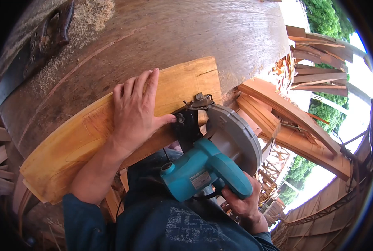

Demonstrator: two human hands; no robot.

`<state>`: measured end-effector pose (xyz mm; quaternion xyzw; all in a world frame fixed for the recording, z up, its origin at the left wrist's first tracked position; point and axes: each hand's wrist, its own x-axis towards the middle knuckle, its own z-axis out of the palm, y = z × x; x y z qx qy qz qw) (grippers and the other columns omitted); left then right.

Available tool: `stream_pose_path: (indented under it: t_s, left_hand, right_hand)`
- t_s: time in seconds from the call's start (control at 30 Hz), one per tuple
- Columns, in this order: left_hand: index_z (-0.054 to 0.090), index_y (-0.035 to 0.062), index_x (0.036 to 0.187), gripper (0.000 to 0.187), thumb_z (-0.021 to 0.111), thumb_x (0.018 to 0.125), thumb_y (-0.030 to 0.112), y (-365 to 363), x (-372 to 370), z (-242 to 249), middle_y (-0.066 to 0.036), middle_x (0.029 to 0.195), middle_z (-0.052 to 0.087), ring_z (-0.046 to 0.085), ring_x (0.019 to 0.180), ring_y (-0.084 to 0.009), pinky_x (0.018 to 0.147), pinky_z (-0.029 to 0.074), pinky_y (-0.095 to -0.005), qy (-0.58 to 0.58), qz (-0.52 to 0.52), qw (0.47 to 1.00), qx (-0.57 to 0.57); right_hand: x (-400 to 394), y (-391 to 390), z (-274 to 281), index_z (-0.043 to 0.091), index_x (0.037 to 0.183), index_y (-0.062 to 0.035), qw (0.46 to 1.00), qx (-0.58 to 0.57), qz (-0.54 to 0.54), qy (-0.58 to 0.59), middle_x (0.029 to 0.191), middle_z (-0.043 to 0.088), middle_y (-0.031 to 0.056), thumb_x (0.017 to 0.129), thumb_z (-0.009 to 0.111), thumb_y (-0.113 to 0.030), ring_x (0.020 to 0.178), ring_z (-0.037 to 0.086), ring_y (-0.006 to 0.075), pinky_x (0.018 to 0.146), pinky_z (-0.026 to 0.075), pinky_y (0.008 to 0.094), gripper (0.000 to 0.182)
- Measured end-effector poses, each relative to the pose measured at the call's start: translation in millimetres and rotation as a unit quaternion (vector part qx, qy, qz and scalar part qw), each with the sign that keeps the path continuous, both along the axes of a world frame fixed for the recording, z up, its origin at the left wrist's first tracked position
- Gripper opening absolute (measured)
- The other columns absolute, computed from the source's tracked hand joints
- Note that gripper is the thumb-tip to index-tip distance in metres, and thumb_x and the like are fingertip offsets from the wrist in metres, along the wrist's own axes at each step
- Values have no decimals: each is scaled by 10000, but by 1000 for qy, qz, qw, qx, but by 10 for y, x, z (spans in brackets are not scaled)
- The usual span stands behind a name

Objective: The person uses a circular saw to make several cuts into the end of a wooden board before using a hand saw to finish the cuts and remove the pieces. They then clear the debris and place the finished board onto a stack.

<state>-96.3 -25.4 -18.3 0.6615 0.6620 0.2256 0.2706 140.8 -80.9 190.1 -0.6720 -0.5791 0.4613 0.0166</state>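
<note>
A long, light wooden board (186, 77) lies across the dark work surface, overhanging its near edge. My left hand (134, 104) rests flat on the board, fingers stretched out, with the thumb reaching to the saw's black base plate (187, 130). Beside it, a teal circular saw (195, 171) with a grey blade guard (236, 134) sits at the board's right end. Its rear handle is wrapped by my right hand (245, 198). The saw's base overlaps the board's near edge; the blade is largely hidden by the guard. A short dark line marks the board near its far right corner.
A handsaw (48, 39) lies on the work surface (186, 33) at the upper left, near sawdust (90, 19). Stacked timber beams (295, 129) stand to the right, with wood offcuts (320, 62) piled behind. A dark power cord hangs near my body.
</note>
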Motion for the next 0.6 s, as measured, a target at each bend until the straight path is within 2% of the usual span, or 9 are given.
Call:
stream_pose_path:
  t_s: [0.23,0.6]
  left_hand:
    - [363,41,1497,1139,876,585,492,11,-10,-6,-110,1401,505,448,1265,-285,1075,298,-444,-18,12,1000,10]
    - [472,28,1419,982,880,615,415,47,-58,11,-116,1326,568,512,1223,-286,1037,359,-430,-53,23,998,23]
  right_hand:
    - [-12,20,-23,655,975,19,1000,15,10,2,746,671,99,757,788,-93,631,649,164,590,497,289,279]
    - [-97,104,-13,655,981,26,1000,6,-3,7,750,674,97,757,783,-93,641,642,155,598,497,289,284]
